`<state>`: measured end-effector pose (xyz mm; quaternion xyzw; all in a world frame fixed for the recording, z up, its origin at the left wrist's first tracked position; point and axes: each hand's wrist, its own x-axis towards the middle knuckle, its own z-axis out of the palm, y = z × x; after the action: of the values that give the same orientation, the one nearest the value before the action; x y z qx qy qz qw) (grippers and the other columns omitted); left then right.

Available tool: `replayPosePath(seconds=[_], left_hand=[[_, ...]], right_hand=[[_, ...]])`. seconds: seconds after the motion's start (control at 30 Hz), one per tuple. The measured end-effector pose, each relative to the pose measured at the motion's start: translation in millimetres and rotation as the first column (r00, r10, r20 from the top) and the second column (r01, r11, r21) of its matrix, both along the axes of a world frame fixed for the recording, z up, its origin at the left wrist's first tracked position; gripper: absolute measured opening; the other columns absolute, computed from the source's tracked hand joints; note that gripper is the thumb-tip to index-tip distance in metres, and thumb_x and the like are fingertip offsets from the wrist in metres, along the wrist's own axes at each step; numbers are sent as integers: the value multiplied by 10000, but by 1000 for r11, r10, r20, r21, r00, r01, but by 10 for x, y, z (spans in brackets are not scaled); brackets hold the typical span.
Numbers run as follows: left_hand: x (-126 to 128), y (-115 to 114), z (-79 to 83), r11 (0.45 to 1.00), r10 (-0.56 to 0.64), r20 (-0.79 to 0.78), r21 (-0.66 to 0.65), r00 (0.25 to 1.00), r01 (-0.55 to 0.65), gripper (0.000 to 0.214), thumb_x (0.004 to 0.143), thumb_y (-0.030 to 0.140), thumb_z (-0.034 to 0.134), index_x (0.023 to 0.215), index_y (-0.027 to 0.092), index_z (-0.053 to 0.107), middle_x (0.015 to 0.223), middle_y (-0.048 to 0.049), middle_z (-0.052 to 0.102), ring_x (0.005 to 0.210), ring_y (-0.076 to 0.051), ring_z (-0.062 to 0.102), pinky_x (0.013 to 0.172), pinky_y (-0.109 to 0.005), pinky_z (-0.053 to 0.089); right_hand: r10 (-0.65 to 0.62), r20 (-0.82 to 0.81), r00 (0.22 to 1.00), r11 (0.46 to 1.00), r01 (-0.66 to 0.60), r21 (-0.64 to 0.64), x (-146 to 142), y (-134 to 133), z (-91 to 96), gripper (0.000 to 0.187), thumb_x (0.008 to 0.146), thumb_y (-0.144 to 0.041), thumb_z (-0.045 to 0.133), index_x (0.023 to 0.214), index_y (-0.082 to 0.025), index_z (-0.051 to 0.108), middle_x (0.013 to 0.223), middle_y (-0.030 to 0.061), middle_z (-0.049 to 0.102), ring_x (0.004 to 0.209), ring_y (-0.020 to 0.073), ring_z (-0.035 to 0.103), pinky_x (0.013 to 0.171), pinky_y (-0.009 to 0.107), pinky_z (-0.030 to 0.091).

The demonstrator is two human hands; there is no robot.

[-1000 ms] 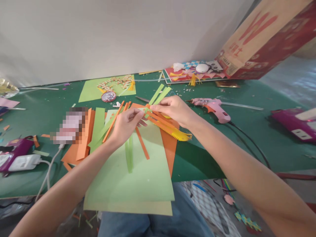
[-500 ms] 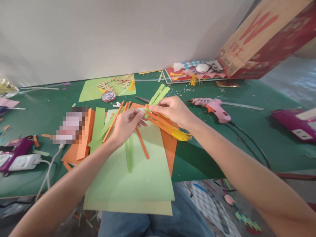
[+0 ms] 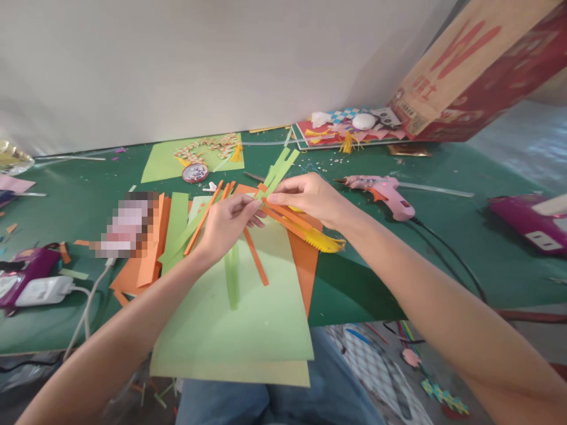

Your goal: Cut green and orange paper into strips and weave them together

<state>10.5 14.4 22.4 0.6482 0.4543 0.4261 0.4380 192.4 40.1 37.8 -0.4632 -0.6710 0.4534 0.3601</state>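
Observation:
Between my two hands is a small weave of green paper strips [image 3: 280,168] and orange paper strips [image 3: 290,216]. My left hand [image 3: 231,221] pinches its left side, with green ends hanging below the fingers. On the right side, the thumb and fingers of my right hand [image 3: 305,198] are closed on the strips near the crossing. The crossing itself is partly hidden by my fingertips. Under the hands lie light green paper sheets [image 3: 248,330] over orange paper [image 3: 305,277]. A yellow toothed cutter-like tool [image 3: 325,242] lies below my right hand.
A pink glue gun [image 3: 383,195] with its cable lies to the right. Purple power strips [image 3: 527,224] sit at both sides. A blurred phone [image 3: 126,227] is left, a round dish [image 3: 195,172] at the back. A paper bag [image 3: 469,77] stands at back right.
The green strips' upper ends have shifted slightly left and fanned apart. The orange strips at the right have shifted a little. Both hands keep hold, nearly in place.

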Motion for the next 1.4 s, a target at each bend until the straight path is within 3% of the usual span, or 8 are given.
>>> replayPosePath(seconds=[0.77,1.03,1.4], left_hand=[[6,3,-12,1000,6,-15,28,1000,-5,286,858,448,611,761,179,611,746,-40,727,607,-141,681,616,-262,539],[3,2,-21,999,31,19,34,999,-32,266,856,425,615,757,180,597,750,-39,730,602,-140,683,623,-276,530],[5,4,-32,999,27,14,41,1000,-27,260,865,413,603,759,176,599,752,-41,729,600,-130,679,616,-257,526]], right_hand=[[50,50,997,999,-50,5,-2,-27,46,400,623,-550,748,591,-173,619,603,4,575,578,106,451,555,275,336],[21,125,992,996,-32,81,10,-32,30,526,717,-609,660,487,-188,442,516,-56,279,526,78,249,524,282,219],[49,161,986,993,-65,95,26,-17,-3,497,773,-568,632,512,-189,444,544,-55,276,537,80,226,542,285,201]])
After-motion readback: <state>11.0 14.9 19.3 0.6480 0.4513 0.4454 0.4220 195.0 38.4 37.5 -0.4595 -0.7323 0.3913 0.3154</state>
